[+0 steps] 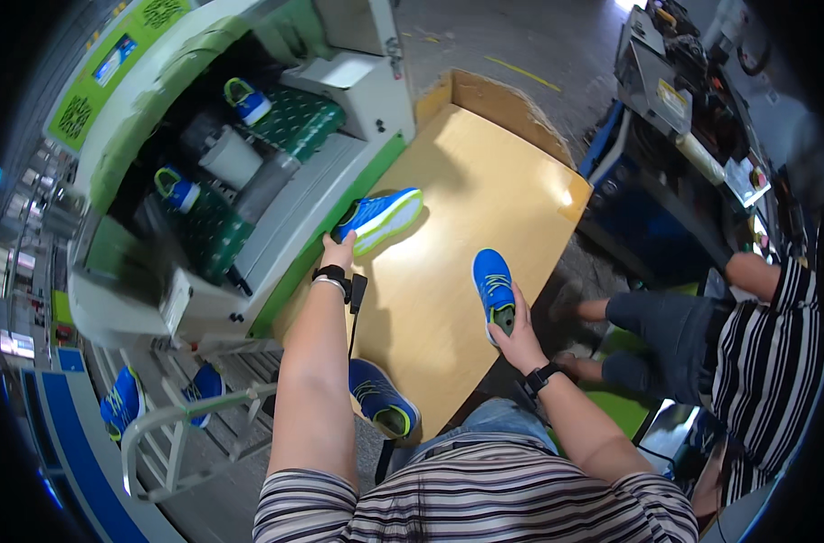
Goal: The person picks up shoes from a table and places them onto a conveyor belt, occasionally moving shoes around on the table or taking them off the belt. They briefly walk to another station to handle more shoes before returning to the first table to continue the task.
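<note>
My left hand point(338, 250) grips a blue sneaker point(381, 217) by its heel end, the shoe tipped on its side so its white and lime sole shows. In my right hand point(519, 338) is a second blue sneaker point(493, 288), held at the heel opening with its toe pointing away from me and its yellow-green laces facing up. A third, darker blue sneaker point(381, 398) rests at the near left edge of the wooden table point(439, 308), touched by neither hand. The fingers of both hands are partly hidden by the shoes.
Left of the table stands a green and white machine point(249, 312) with sneakers on green dotted belts point(294, 122) inside. More blue sneakers point(124, 403) sit on a metal roller rack point(199, 412). A seated person in a striped shirt point(765, 362) is at the right, near a cluttered workbench point(674, 118).
</note>
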Demonstrator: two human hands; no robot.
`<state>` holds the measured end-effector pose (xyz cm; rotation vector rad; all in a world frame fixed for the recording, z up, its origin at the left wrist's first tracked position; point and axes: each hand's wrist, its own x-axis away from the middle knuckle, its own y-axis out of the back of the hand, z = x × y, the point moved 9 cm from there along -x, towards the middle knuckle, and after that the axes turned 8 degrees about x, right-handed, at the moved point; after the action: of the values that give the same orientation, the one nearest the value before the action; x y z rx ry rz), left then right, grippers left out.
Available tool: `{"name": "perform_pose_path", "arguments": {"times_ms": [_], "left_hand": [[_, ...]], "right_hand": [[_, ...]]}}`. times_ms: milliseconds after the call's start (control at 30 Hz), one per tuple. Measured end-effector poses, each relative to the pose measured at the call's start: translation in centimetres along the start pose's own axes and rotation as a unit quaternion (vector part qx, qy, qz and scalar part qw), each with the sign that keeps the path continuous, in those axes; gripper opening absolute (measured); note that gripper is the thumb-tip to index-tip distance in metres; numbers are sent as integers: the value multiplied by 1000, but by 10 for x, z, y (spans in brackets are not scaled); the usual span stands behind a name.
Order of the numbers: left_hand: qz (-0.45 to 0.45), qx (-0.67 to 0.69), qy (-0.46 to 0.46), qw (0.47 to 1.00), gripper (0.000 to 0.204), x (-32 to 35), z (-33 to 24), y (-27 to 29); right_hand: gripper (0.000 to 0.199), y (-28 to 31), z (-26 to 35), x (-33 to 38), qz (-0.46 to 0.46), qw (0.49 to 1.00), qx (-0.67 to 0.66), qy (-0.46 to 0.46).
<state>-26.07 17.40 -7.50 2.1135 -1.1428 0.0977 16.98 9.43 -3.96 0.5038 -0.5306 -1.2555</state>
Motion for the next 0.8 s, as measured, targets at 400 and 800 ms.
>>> {"name": "perform_pose_path", "arguments": {"times_ms": [400, 800], "left_hand": [[167, -144, -420, 881, 110, 115, -80, -97], [184, 415, -68, 888, 59, 140, -31, -44]], "right_hand": [[90, 7, 5, -13, -42, 999, -8, 29], [79, 1, 66, -81, -1, 963, -258, -73]]}}
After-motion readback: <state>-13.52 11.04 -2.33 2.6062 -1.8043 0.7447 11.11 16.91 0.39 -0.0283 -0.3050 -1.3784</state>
